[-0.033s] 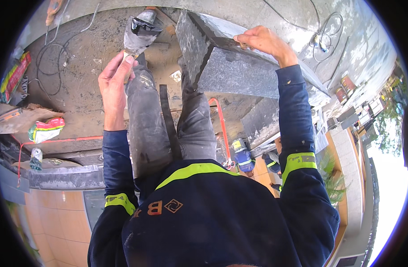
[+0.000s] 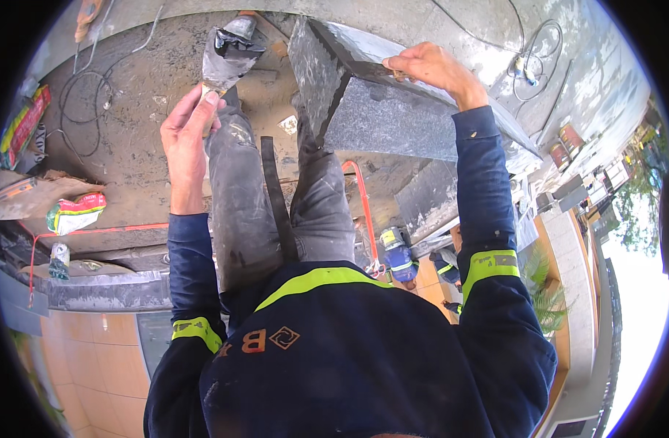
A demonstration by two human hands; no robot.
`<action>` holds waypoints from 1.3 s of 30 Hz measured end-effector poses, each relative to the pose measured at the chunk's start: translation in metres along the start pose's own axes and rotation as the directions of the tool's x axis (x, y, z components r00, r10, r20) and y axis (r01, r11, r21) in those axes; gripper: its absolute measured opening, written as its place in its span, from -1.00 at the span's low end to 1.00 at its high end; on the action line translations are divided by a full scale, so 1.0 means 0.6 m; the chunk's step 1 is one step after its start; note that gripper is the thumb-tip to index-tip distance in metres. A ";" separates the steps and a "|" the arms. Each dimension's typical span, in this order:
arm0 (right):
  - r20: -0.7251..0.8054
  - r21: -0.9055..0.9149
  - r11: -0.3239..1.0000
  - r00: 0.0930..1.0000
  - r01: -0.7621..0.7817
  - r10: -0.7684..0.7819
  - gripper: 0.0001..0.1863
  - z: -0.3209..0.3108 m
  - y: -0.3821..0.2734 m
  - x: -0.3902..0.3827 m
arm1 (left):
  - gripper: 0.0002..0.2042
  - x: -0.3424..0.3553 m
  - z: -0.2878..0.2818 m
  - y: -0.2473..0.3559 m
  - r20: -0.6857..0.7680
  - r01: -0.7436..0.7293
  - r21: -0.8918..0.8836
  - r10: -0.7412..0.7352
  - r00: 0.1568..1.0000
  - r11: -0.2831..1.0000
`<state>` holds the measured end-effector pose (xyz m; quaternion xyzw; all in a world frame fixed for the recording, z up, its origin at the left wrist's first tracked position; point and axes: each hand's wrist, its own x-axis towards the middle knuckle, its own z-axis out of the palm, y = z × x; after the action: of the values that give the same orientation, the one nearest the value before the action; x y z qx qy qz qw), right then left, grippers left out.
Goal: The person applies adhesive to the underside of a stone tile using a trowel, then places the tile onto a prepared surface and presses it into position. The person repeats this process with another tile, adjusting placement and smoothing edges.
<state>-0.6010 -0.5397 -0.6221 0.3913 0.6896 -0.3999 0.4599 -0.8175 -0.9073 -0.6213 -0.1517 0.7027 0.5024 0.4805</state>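
My left hand [image 2: 188, 128] is closed around the handle of a putty knife [image 2: 219, 74]. Its wide, smeared blade points away from me and carries a glossy black paste [image 2: 231, 44]. Over to the right, my right hand [image 2: 431, 67] pinches a small brownish thing, mostly hidden by the fingers, at the top edge of a grey stone block [image 2: 393, 120]. That block is built of slabs with dark joints at the corner, and it stands just right of my legs. Dusty grey trousers [image 2: 247, 197] show between my arms.
Loose cables [image 2: 75, 109] lie on the dirty floor at left, near a red and white bag [image 2: 77, 212]. An orange-red bar [image 2: 363, 201] curves beside my right leg. More cable [image 2: 535, 62] coils at upper right. People in dark workwear [image 2: 401, 263] are beyond the block.
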 end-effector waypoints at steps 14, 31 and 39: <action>-0.010 -0.060 0.998 0.999 -0.031 0.030 -0.34 0.007 -0.004 0.010 | -0.60 0.016 -0.001 -0.007 0.020 -0.020 0.011 0.020 1.000 1.000; -0.047 -0.082 0.995 0.997 -0.061 0.058 -0.38 0.012 -0.007 -0.002 | -0.64 0.019 -0.006 -0.004 0.043 -0.030 0.015 0.029 0.999 0.999; -0.109 -0.101 0.991 0.991 -0.089 0.078 -0.38 0.019 -0.004 -0.006 | -0.62 0.023 -0.007 -0.004 0.054 -0.042 0.015 0.041 0.998 0.999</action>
<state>-0.5985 -0.5513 -0.6212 0.4155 0.7158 -0.3220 0.4597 -0.8249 -0.9082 -0.6336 -0.1196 0.6963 0.5106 0.4900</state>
